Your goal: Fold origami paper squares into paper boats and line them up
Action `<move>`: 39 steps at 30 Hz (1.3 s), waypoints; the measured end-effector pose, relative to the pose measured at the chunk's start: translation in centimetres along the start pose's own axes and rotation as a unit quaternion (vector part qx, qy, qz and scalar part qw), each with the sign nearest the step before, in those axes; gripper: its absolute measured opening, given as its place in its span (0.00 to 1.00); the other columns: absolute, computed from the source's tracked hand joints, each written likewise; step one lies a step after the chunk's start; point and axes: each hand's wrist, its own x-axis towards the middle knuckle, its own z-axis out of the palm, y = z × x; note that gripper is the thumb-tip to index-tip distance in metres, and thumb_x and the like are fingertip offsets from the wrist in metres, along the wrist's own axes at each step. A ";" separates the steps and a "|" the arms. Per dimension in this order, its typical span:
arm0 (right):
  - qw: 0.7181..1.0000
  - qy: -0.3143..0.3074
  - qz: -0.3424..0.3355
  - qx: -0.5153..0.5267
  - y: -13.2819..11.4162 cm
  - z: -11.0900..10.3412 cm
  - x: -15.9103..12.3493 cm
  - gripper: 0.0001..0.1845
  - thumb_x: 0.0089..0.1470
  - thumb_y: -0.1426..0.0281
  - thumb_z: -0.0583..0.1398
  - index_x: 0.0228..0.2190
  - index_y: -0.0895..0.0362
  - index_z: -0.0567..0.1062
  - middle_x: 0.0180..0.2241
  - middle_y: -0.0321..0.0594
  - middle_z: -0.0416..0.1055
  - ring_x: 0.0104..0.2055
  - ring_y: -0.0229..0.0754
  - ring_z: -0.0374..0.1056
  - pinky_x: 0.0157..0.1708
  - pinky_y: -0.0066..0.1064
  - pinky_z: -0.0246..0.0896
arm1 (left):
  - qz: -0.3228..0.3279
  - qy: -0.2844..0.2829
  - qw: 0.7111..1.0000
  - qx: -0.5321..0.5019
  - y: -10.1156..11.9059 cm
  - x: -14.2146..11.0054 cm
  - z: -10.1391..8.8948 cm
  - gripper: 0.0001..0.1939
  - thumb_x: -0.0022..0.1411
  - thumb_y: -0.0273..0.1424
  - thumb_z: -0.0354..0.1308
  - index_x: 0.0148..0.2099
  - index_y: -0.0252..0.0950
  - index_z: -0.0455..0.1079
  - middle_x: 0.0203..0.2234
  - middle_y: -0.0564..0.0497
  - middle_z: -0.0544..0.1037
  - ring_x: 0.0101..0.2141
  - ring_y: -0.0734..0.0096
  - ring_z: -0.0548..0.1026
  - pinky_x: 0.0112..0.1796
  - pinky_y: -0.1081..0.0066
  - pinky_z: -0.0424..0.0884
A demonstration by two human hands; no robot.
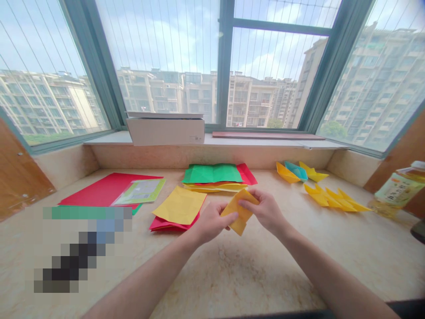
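A folded piece of yellow paper is held just above the marble counter, between both hands. My left hand pinches its left edge with closed fingers. My right hand grips its upper right side, thumb and fingers pressed on the fold. Just left of my hands lies a yellow sheet on top of a red sheet.
Behind my hands a green sheet tops a stack of red and yellow paper. Finished paper boats, yellow and one blue, sit at the right. A large red sheet lies left, a white box on the sill, a drink bottle far right.
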 end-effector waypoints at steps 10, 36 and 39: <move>0.975 0.011 -0.167 -0.147 1.3 1.0 -0.8 0.13 0.60 0.65 0.59 0.45 0.51 0.80 0.43 0.45 0.75 0.46 0.48 0.72 0.45 0.41 0.69 | 0.008 0.092 0.996 0.003 -0.4 0.2 0.8 0.17 0.63 0.41 0.56 0.41 0.31 0.75 0.29 0.47 0.76 0.27 0.68 0.76 0.21 0.74 0.72; 0.989 -0.069 -0.123 -0.049 0.5 0.7 -1.1 0.21 0.66 0.60 0.53 0.56 0.50 0.72 0.50 0.46 0.72 0.47 0.47 0.70 0.44 0.39 0.68 | 0.051 0.087 0.994 -0.049 -0.1 0.2 1.0 0.21 0.67 0.47 0.51 0.45 0.32 0.66 0.29 0.46 0.79 0.23 0.67 0.80 0.20 0.75 0.71; 0.998 -0.048 -0.026 0.015 0.3 0.6 -0.6 0.24 0.65 0.55 0.53 0.53 0.56 0.74 0.39 0.44 0.77 0.36 0.44 0.71 0.36 0.34 0.66 | 0.056 0.087 0.994 -0.044 -0.3 0.2 0.8 0.20 0.67 0.46 0.51 0.47 0.32 0.66 0.30 0.47 0.79 0.24 0.68 0.79 0.20 0.75 0.72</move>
